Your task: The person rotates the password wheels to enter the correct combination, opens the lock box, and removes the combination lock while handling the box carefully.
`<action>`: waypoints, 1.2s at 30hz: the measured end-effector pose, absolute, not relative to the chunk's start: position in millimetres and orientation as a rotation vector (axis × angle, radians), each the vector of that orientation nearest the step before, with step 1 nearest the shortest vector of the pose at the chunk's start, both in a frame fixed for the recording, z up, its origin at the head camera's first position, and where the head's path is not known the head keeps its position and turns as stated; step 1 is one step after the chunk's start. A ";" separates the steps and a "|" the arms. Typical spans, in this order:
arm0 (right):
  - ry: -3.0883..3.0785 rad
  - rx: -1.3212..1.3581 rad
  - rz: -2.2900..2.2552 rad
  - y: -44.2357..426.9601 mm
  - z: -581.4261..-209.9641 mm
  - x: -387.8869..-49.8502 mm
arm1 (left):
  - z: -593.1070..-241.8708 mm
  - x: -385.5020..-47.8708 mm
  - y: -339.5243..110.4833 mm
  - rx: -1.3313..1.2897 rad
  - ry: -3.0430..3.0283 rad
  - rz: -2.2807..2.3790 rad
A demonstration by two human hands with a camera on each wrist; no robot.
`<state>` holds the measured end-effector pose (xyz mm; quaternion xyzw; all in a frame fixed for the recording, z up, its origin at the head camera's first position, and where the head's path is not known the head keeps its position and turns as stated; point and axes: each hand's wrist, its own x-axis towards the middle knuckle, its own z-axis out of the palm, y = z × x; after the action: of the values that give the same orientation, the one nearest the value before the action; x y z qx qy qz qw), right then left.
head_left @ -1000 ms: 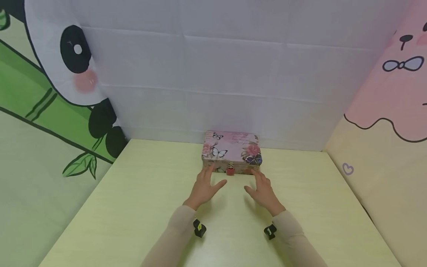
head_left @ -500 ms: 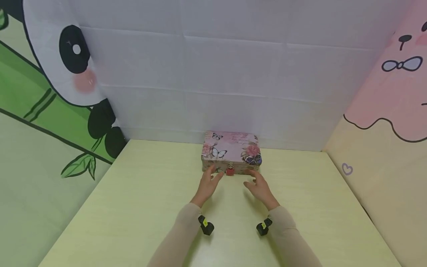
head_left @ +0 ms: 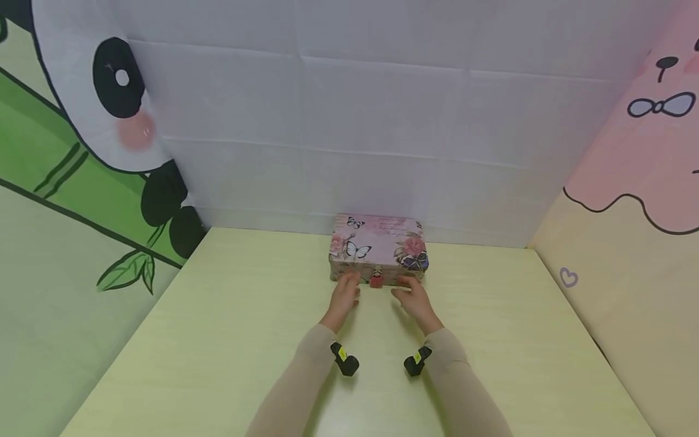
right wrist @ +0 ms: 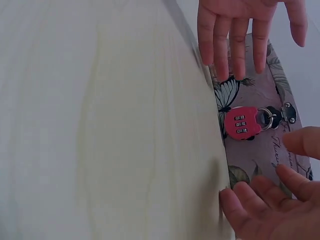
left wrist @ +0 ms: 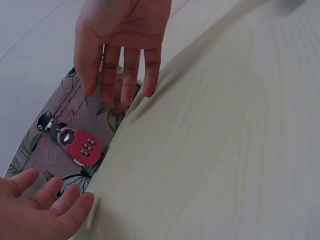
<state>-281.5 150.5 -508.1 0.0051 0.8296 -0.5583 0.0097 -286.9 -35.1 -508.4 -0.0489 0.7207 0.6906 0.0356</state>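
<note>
A pink box [head_left: 382, 240] with butterflies and roses stands on the table against the back wall, its lid down. On its front hangs a red combination padlock [head_left: 377, 280], threaded through a metal clasp [right wrist: 288, 113]; the padlock [left wrist: 84, 148] has three number dials. The left hand [head_left: 342, 300] is at the front left of the box, the right hand [head_left: 417, 304] at the front right, with the padlock between them. Fingers of both hands are extended and slightly bent, and neither hand holds anything. Whether the fingertips touch the box front cannot be told.
The pale wooden table [head_left: 246, 315] reaches to the white cloth wall [head_left: 382, 121] behind the box. Printed cloths flank it, with a panda on the left and a pink figure on the right. Small black devices [head_left: 346, 360] are strapped at both wrists.
Both hands have moved inward, nearer to each other and to the padlock, and their fingers are less spread. The box has stayed where it was.
</note>
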 end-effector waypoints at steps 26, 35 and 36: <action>2.452 0.091 -1.992 126.9 -526.0 -302.5 | -538.2 -311.5 -24.0 -0.134 2.233 2.204; 2.470 0.075 -1.997 124.5 -531.8 -308.4 | -524.0 -304.1 -21.7 -0.146 2.213 2.204; 2.471 0.071 -1.997 124.5 -531.7 -308.6 | -531.2 -309.6 -21.6 -0.144 2.204 2.205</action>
<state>-308.6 124.5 -531.7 0.0224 0.7774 -0.6283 -0.0184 -309.6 -21.6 -531.2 -0.0461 0.7062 0.7064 0.0104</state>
